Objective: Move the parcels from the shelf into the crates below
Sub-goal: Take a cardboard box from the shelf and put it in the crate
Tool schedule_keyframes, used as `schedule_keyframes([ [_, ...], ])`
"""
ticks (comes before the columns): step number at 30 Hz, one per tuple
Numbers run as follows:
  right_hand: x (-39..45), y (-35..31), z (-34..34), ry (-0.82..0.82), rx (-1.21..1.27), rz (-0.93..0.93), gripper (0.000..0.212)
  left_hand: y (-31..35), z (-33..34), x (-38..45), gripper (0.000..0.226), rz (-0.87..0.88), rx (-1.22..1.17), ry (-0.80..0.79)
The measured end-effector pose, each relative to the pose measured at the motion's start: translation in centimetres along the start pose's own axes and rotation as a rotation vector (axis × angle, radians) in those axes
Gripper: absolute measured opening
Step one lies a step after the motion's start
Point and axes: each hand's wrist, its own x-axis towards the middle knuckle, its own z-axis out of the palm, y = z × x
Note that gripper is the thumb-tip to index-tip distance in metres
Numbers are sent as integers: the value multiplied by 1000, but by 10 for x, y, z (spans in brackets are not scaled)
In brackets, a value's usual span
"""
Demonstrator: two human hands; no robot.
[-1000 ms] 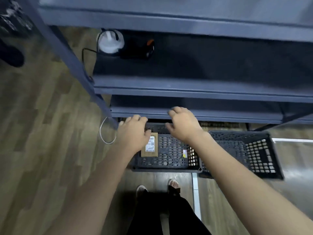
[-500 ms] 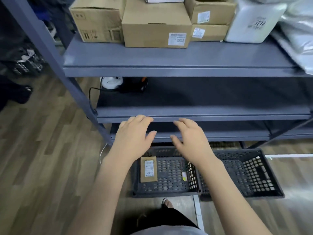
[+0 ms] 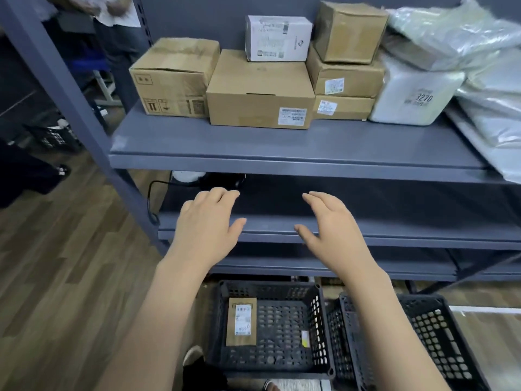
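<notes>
Compared with a moment ago, the view has tilted up and both hands have risen from over the crates to the front of the middle shelf, the left hand (image 3: 208, 224) and right hand (image 3: 332, 224) spread with relaxed fingers, holding nothing. The parcels sit on the upper shelf (image 3: 253, 153): brown cartons, a white printed box (image 3: 277, 38), and a white bag (image 3: 414, 94) marked "3270". One flat labelled parcel (image 3: 242, 321) lies in the left crate (image 3: 270, 289), beside the right crate (image 3: 439, 331); its label is unreadable.
</notes>
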Motion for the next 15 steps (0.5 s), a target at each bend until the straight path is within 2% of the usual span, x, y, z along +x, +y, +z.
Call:
schedule_keyframes([
  [15, 149, -56, 7, 190, 0, 74, 52, -93, -48, 153, 57, 171, -47, 143],
])
